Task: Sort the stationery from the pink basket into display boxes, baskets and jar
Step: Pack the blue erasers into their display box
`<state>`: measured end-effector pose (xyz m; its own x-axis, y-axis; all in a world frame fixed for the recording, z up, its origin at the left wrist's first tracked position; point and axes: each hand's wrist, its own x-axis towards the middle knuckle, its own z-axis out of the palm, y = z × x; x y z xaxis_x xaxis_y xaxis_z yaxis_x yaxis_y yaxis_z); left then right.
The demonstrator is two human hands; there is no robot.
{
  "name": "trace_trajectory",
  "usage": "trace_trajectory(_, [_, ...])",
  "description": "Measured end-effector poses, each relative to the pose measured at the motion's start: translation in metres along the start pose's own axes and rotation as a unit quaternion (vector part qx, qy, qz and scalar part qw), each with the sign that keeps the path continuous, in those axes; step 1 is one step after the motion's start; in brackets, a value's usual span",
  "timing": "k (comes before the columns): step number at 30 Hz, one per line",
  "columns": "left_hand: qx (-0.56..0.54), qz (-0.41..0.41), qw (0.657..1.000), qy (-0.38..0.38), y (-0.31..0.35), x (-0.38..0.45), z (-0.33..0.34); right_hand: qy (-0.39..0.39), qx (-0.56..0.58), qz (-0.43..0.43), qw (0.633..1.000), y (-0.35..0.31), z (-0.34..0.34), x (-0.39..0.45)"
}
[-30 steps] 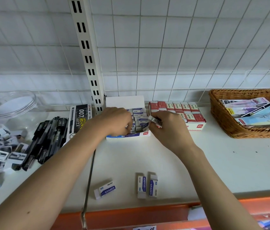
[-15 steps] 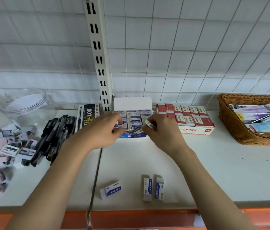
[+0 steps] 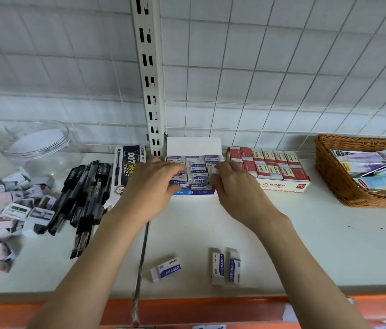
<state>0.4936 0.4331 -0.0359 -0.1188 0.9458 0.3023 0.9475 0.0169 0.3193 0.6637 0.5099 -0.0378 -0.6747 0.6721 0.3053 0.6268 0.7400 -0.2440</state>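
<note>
A blue-and-white display box [image 3: 194, 192] filled with white erasers stands at the back of the shelf, its lid flap up. My left hand [image 3: 150, 186] rests on the box's left side, fingers curled over the erasers there. My right hand [image 3: 234, 186] pinches one white eraser [image 3: 215, 170] at the box's right edge. Three loose erasers lie near the shelf's front edge: a single eraser [image 3: 166, 269] on the left and a pair of erasers [image 3: 225, 265] side by side.
A red eraser box [image 3: 282, 185] sits right of the blue one, a wicker basket [image 3: 343, 184] with packets beyond it. Black pens [image 3: 85, 195], a pen box [image 3: 129, 169], a clear jar [image 3: 37, 148] and piled sharpeners [image 3: 4, 210] lie left. An orange shelf lip [image 3: 187, 309] runs along the front.
The view rose and shifted. My right hand brought its eraser down to the box's right edge. My left hand slid from over the box's middle to its left side.
</note>
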Motion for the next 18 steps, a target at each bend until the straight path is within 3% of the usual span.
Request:
trace_trajectory(4, [-0.026, 0.021, 0.999, 0.008, -0.005, -0.001, 0.007, -0.07, 0.027, -0.01, 0.997, 0.0, 0.003, 0.003])
trace_trajectory(7, [-0.033, 0.052, 0.998, 0.016, -0.015, -0.004, 0.011, -0.081, 0.045, -0.024, 0.995, 0.002, 0.002, 0.006])
trace_trajectory(18, [-0.069, 0.049, 0.994, 0.069, -0.015, -0.005, 0.016, -0.021, 0.088, -0.057, 0.994, -0.001, 0.01, 0.003])
